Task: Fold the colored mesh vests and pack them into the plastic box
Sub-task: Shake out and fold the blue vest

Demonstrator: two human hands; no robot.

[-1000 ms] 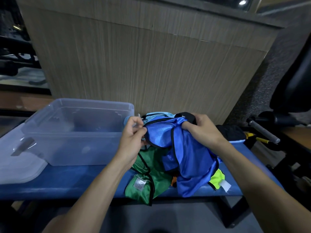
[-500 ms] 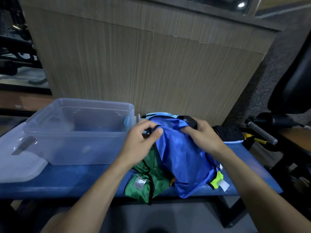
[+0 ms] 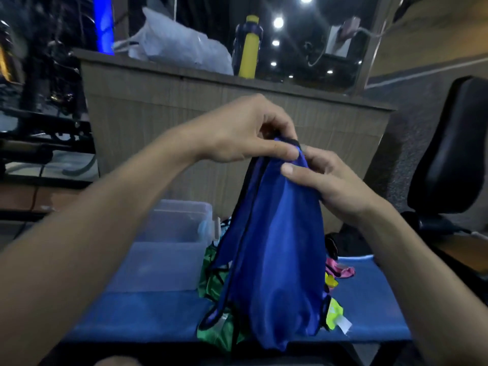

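Both hands are up in the air with the blue mesh vest hanging down between them. The left hand pinches the top edge with thumb and curled fingers, and the right hand pinches the same bunched top just beside it, thumb pressed on the fabric. The two hands are nearly touching at the top of the vest. Its black-trimmed edges run down the left side, and the bottom drapes onto the pile on the blue worktop.

That pile sits right under and behind the hanging vest: a green vest on the left, a neon yellow vest with a white tag poking out lower right, a pink vest a bit further back, and something dark behind it that I can't make out.

The clear plastic box is on the worktop to the left of the pile, partly hidden by the left forearm. There's a light blue bit at its right corner; whether it lies inside the box I can't tell.

Behind everything is a wood-grain counter with a white plastic bag and a yellow bottle on top. A black chair sits off to the right.
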